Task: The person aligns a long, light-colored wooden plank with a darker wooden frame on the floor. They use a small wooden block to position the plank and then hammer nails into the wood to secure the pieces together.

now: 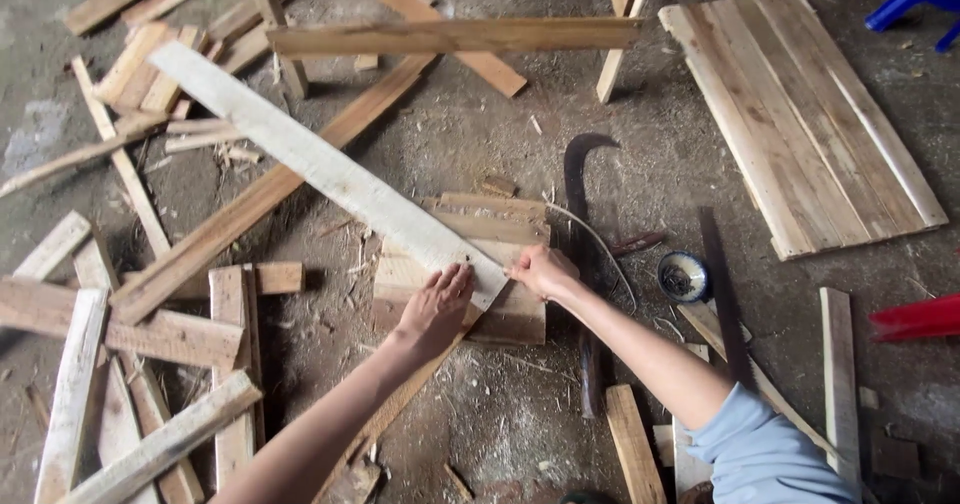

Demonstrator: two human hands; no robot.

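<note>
The long, pale, whitewashed wooden plank (330, 174) lay slantwise, its near end resting on a low block of stacked brown boards (470, 264) in the middle of the dusty floor and its far end reaching off to the far left over the scattered offcuts. It looked dry, rough-sawn and chalky, with a squarish near end. My left hand (435, 309) lay flat on that end, fingers spread and pressing down, gripping nothing. My right hand (543, 271) was curled tight at the plank's right corner; I could not tell what, if anything, it pinched. As I judged it, the plank could have pivoted or slid off the block, since so much length hung unsupported, and splinters threatened my palm. Just right of the block lay a dark, curved iron blade (578, 179), uncomfortably near my wrist, and a small round tin (684, 276) beyond it.
</note>
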